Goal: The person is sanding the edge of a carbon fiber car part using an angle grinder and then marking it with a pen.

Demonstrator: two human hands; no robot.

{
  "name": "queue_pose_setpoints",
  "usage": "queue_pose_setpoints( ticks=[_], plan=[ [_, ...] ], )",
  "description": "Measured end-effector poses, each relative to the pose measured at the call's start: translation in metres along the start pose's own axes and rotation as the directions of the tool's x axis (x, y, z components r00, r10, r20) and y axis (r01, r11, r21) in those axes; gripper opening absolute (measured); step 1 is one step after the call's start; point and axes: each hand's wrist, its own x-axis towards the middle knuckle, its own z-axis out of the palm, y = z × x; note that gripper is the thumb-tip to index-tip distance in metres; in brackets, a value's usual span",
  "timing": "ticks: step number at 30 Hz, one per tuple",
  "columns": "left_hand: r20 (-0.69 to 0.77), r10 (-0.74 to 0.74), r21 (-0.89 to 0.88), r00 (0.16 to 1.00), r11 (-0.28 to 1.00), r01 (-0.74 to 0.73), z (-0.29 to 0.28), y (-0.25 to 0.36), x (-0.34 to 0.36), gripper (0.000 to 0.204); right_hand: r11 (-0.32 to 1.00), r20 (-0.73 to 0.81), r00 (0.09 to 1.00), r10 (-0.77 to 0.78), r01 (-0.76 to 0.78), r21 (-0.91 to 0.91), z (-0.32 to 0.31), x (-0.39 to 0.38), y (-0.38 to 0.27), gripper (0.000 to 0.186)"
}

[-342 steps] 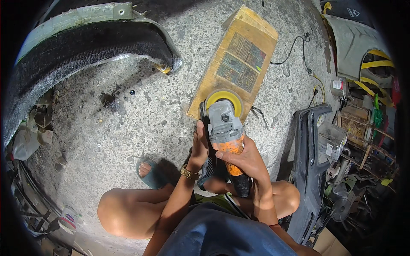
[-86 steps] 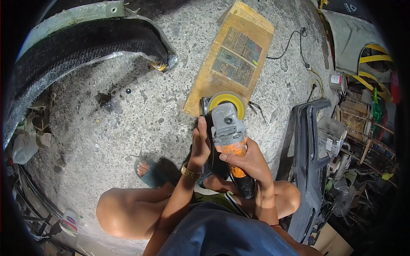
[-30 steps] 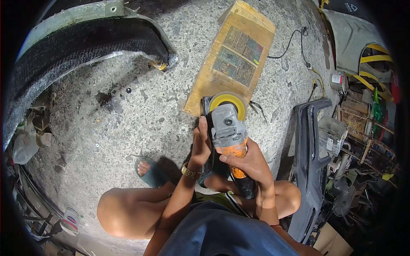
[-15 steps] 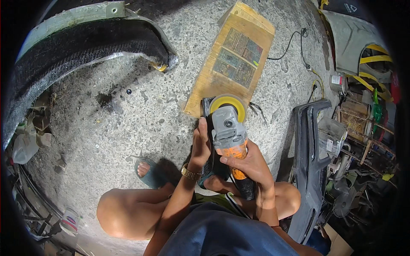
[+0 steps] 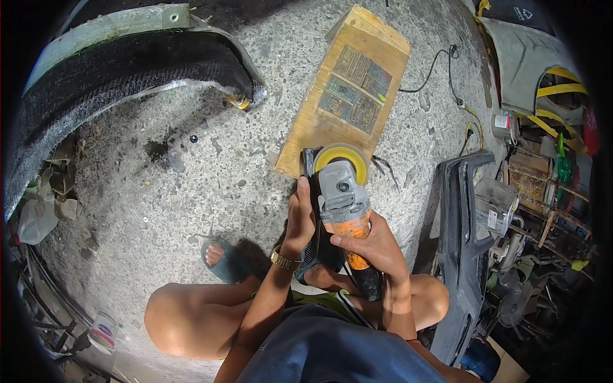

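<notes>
My right hand (image 5: 373,246) grips an orange and grey angle grinder (image 5: 345,204) with a black end, its thumb across the body. A yellow disc (image 5: 354,159) sits at the grinder's head, against or just over a long black part (image 5: 310,159) with a textured lower section. My left hand (image 5: 300,220) holds that part along its left side, fingers pointing up; its far end lies at the near end of a wooden board (image 5: 306,137) with printed patches. Whether the disc touches the part or is spinning, I cannot tell.
A large black curved panel (image 5: 140,64) lies upper left, a pale panel (image 5: 517,57) upper right. A long grey-black part (image 5: 456,242) lies beside my right knee, near cluttered metal pieces (image 5: 530,287). Cables (image 5: 453,76) cross the floor; a jug (image 5: 35,220) sits left.
My hands and the grinder stay almost in place, shifting very slightly. A dark blue shape, unclear what, has appeared at the lower right edge beside the cardboard.
</notes>
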Motion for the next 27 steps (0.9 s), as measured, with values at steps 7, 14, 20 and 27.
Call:
queue_pose_setpoints(
  ticks=[7, 14, 20, 27],
  plan=[
    [-0.008, 0.018, 0.029, 1.000, 0.999, -0.017, 0.001, 0.000, 0.002, 0.072, 0.998, -0.001, 0.999, -0.046, 0.046, 0.033, 0.000, -0.001, -0.002, 0.058],
    [-0.017, 0.018, 0.039, 1.000, 0.999, -0.018, -0.001, -0.006, 0.003, 0.072, 0.999, -0.006, 0.999, -0.035, 0.035, 0.022, 0.001, -0.001, -0.002, 0.055],
    [0.008, 0.048, 0.004, 0.999, 0.999, -0.048, 0.002, 0.004, 0.001, 0.071, 1.000, -0.008, 1.000, -0.005, 0.005, -0.006, 0.002, -0.001, -0.004, 0.056],
    [-0.025, 0.005, -0.014, 1.000, 1.000, -0.005, 0.001, -0.003, 0.002, 0.073, 1.000, -0.007, 1.000, 0.021, -0.021, 0.006, 0.000, -0.002, -0.006, 0.058]
  ],
)
